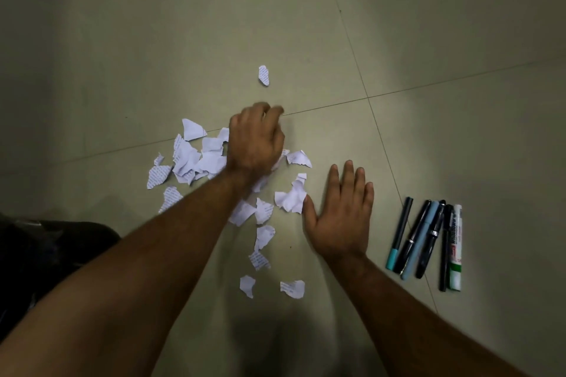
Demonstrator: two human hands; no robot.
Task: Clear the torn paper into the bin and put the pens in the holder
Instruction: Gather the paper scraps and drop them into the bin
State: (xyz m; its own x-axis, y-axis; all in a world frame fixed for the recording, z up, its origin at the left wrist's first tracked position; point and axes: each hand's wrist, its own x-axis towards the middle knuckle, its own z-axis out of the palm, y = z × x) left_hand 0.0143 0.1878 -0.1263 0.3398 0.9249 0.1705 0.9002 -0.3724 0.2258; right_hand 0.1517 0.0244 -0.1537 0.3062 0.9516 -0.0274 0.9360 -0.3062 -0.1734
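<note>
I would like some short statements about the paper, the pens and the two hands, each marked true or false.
1. The pens lie in a group to the right of the right hand. True.
2. The right hand grips a pen. False: it lies flat and open on the floor.
3. One paper scrap lies alone beyond the left hand. True.
4. The torn paper is already in a bin. False: it is scattered on the floor; no bin shows.

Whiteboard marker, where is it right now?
Head view: the whiteboard marker lies on the floor at the right end of the row of pens, right of the right hand.
</note>
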